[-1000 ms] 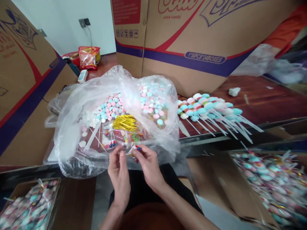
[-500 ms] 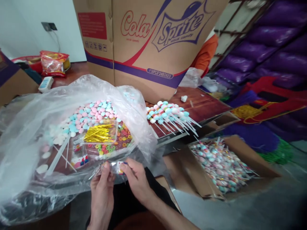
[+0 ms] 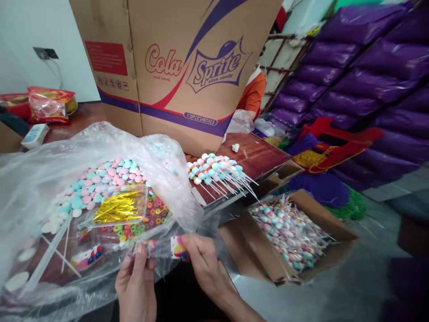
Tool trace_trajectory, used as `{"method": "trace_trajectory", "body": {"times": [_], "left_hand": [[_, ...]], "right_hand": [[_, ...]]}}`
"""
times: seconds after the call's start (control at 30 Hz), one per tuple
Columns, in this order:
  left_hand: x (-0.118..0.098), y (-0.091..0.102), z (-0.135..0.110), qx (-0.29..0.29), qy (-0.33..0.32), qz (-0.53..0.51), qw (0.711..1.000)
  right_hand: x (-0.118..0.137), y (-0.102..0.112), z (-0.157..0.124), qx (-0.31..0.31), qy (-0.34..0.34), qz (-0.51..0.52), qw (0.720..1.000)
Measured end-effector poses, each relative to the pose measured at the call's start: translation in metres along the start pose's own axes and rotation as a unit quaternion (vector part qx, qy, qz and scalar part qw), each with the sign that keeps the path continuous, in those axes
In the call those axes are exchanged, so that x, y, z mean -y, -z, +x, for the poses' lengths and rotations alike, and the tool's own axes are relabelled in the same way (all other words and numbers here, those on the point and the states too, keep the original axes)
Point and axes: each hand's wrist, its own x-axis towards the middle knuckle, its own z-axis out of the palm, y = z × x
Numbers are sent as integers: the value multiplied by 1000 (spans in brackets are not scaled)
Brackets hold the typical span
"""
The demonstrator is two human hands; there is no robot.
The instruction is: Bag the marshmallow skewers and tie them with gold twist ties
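Note:
Between my two hands a small clear plastic bag with a colourful printed end is stretched out. My left hand pinches its clear end between thumb and fingers. On the printed end, my right hand is closed. Just beyond them lies a big clear plastic sheet, with pink, blue and white candies on it. A clear tray of gold twist ties sits there beside ring-shaped candies. More printed bags and white sticks are left of my left hand.
Candy skewers lie piled at the table's edge. An open cardboard box of wrapped skewers stands on the right. A tall carton stands at the back, with a person's orange sleeve behind it. Purple sacks are stacked far right.
The view has turned to the right. My hands have moved apart, and the small bag is now stretched out flat with more of its print showing.

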Motion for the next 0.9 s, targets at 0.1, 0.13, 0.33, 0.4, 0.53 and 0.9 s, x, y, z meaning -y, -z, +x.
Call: {"method": "trace_trajectory", "body": {"times": [0.1, 0.13, 0.33, 0.4, 0.53, 0.9], "left_hand": [[-4, 0, 6, -2, -28, -9, 1000], [-6, 0, 9, -3, -32, -10, 999], [-14, 13, 23, 0, -8, -23, 1000], [-15, 17, 25, -4, -5, -25, 1000], [-23, 17, 25, -19, 8, -46, 999], [-40, 12, 29, -54, 8, -83, 995]], "right_hand": [[0, 25, 30, -112, 47, -77, 990], [-1, 35, 44, -145, 60, -129, 979], [-26, 70, 128, -157, 62, -517, 840], [-36, 68, 141, -116, 37, -561, 819], [-48, 63, 146, -111, 29, -527, 842], [30, 51, 31, -75, 183, -126, 972]]}}
